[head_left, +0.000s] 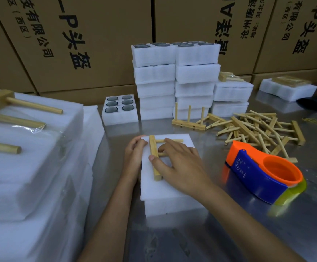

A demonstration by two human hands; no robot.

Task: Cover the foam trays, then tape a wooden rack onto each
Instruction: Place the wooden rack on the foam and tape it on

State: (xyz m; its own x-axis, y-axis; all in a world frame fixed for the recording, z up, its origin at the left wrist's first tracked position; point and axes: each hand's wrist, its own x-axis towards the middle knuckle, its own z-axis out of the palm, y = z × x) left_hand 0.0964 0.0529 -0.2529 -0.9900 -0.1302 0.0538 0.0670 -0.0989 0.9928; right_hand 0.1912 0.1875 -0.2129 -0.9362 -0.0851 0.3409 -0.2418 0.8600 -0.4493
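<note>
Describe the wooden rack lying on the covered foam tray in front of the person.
The wooden rack is pale, unfinished-looking wood: a square base bar with round pegs jutting rightward. It lies flat on its side on the covered foam tray. The left hand touches the bar's far end; the right hand rests over the pegs, thumb against the bar. No tape is visible on it yet.

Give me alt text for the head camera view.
Both hands, left hand and right hand, position a wooden rack flat on a covered foam tray; an orange-and-blue tape dispenser sits to the right.
</note>
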